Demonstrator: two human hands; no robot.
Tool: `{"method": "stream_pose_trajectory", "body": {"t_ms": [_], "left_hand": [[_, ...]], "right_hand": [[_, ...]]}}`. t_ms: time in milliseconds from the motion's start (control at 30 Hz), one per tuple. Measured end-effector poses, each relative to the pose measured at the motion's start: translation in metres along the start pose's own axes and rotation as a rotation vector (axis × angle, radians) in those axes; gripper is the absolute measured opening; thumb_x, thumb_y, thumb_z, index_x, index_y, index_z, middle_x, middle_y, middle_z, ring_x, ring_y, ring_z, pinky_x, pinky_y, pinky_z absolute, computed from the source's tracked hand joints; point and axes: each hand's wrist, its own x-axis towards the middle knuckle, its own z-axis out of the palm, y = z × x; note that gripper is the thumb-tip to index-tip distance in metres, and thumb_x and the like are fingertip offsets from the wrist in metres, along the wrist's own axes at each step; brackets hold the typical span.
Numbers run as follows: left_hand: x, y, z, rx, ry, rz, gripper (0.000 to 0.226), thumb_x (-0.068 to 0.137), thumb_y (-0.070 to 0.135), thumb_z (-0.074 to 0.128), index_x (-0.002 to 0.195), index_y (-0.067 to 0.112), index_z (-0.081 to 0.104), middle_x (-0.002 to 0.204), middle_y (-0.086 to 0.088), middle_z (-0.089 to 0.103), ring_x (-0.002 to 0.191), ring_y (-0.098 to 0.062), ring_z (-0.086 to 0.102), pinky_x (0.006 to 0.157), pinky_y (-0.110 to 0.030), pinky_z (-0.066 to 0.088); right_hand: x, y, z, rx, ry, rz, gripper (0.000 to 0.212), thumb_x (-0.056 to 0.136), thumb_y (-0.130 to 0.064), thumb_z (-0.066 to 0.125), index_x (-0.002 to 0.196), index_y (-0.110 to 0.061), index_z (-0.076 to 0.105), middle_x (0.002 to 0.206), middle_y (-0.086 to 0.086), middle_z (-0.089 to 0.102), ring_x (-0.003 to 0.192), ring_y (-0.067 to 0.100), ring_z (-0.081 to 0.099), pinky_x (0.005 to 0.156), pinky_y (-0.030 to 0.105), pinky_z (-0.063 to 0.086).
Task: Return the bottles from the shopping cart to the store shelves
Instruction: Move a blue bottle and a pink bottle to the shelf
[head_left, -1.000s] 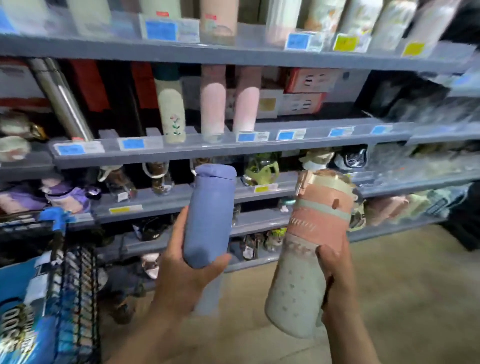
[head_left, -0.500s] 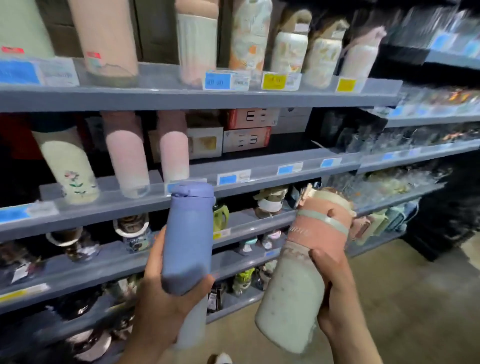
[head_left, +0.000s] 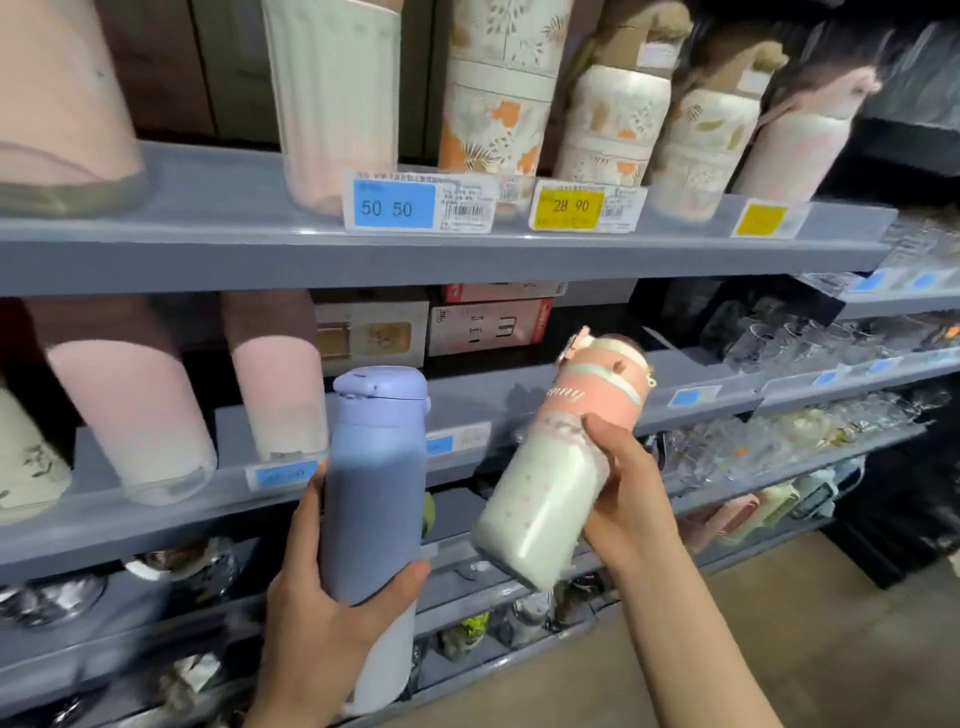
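My left hand (head_left: 332, 613) grips a tall blue bottle (head_left: 371, 488) with a lilac flip lid, held upright in front of the middle grey shelf (head_left: 498, 400). My right hand (head_left: 631, 499) grips a pale green bottle with a pink lid (head_left: 550, 467), tilted so its top leans right toward that same shelf. Both bottles hang in the air just before the shelf's front edge, side by side and apart. The shopping cart is out of view.
Two pink-and-white bottles (head_left: 280, 379) stand on the middle shelf at left, boxes (head_left: 488, 325) behind. The top shelf (head_left: 467, 249) carries patterned flasks (head_left: 613, 124) and price tags (head_left: 395, 205). Glassware (head_left: 810, 343) fills shelves at right. Lower shelves hold small items; bare floor (head_left: 779, 623) at bottom right.
The view has closed in on the shelves and the cart has left the frame. Both bottles have risen toward the middle shelf, and the green bottle tilts further right.
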Motion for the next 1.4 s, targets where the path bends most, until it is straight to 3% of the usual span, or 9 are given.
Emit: {"method": "stream_pose_trajectory", "body": {"t_ms": [133, 267, 467, 533, 700, 767, 900, 1200, 1400], "left_hand": [[0.001, 0.002, 0.0, -0.016, 0.077, -0.004, 0.109, 0.044, 0.035, 0.09, 0.141, 0.036, 0.039, 0.124, 0.033, 0.055, 0.107, 0.009, 0.056, 0.078, -0.004, 0.045], [0.004, 0.005, 0.0, 0.017, 0.139, 0.007, 0.104, 0.047, 0.047, 0.083, 0.14, 0.043, 0.035, 0.122, 0.043, 0.051, 0.108, 0.014, 0.053, 0.075, -0.002, 0.043], [0.012, 0.008, 0.004, 0.078, 0.177, 0.007, 0.108, 0.047, 0.041, 0.084, 0.142, 0.042, 0.033, 0.121, 0.044, 0.048, 0.108, 0.015, 0.052, 0.075, -0.002, 0.043], [0.015, 0.008, 0.006, 0.105, 0.197, 0.0, 0.103, 0.05, 0.038, 0.085, 0.138, 0.047, 0.033, 0.121, 0.046, 0.046, 0.108, 0.015, 0.05, 0.074, -0.003, 0.043], [0.018, 0.009, 0.015, 0.133, 0.224, 0.017, 0.101, 0.051, 0.04, 0.091, 0.13, 0.051, 0.029, 0.114, 0.056, 0.04, 0.103, 0.025, 0.045, 0.073, 0.003, 0.039], [0.018, 0.007, 0.019, 0.123, 0.218, 0.01, 0.098, 0.051, 0.035, 0.087, 0.13, 0.051, 0.03, 0.114, 0.055, 0.041, 0.105, 0.024, 0.046, 0.075, 0.002, 0.039], [0.012, 0.0, 0.021, 0.152, 0.201, 0.004, 0.101, 0.058, 0.02, 0.088, 0.133, 0.051, 0.029, 0.117, 0.053, 0.042, 0.107, 0.022, 0.047, 0.076, 0.001, 0.04], [0.004, -0.002, 0.029, 0.123, 0.19, -0.013, 0.105, 0.05, 0.043, 0.092, 0.132, 0.055, 0.028, 0.115, 0.057, 0.039, 0.105, 0.025, 0.045, 0.074, 0.003, 0.039], [0.002, -0.002, 0.032, 0.143, 0.169, -0.031, 0.102, 0.041, 0.057, 0.075, 0.132, 0.057, 0.029, 0.118, 0.051, 0.044, 0.105, 0.021, 0.049, 0.074, -0.003, 0.041]], "right_hand": [[0.047, -0.01, 0.029, 0.171, 0.04, -0.03, 0.026, 0.085, -0.025, 0.061, 0.106, -0.01, 0.06, 0.087, 0.009, 0.068, 0.082, 0.025, 0.066, 0.085, 0.042, 0.052], [0.094, -0.01, 0.043, 0.256, -0.015, -0.111, 0.056, 0.083, -0.022, 0.068, 0.134, -0.01, 0.048, 0.113, 0.011, 0.064, 0.108, 0.028, 0.063, 0.098, 0.047, 0.049], [0.134, -0.009, 0.046, 0.246, 0.103, -0.21, 0.071, 0.082, 0.001, 0.066, 0.139, -0.021, 0.031, 0.117, 0.01, 0.063, 0.102, 0.023, 0.066, 0.093, 0.047, 0.053], [0.141, -0.009, 0.045, 0.179, 0.146, -0.27, 0.071, 0.08, 0.007, 0.062, 0.136, -0.024, 0.03, 0.117, 0.01, 0.062, 0.103, 0.024, 0.065, 0.092, 0.045, 0.053], [0.151, -0.011, 0.043, -0.081, 0.164, -0.311, 0.077, 0.08, 0.007, 0.061, 0.142, -0.023, 0.026, 0.101, 0.0, 0.057, 0.078, 0.01, 0.06, 0.058, 0.024, 0.052], [0.154, -0.012, 0.04, -0.155, 0.164, -0.322, 0.083, 0.078, 0.006, 0.063, 0.143, -0.025, 0.022, 0.106, 0.003, 0.054, 0.083, 0.012, 0.058, 0.061, 0.026, 0.052], [0.157, -0.014, 0.038, -0.285, 0.131, -0.372, 0.066, 0.075, 0.006, 0.066, 0.124, -0.023, 0.033, 0.104, 0.005, 0.055, 0.092, 0.016, 0.057, 0.07, 0.028, 0.05], [0.15, -0.024, 0.02, -0.325, 0.055, -0.44, 0.062, 0.071, 0.004, 0.076, 0.115, -0.021, 0.04, 0.102, 0.003, 0.061, 0.088, 0.013, 0.063, 0.07, 0.023, 0.052], [0.15, -0.029, 0.014, -0.33, 0.023, -0.427, 0.063, 0.073, 0.004, 0.076, 0.119, -0.02, 0.039, 0.103, 0.002, 0.061, 0.091, 0.013, 0.062, 0.068, 0.02, 0.052]]}}
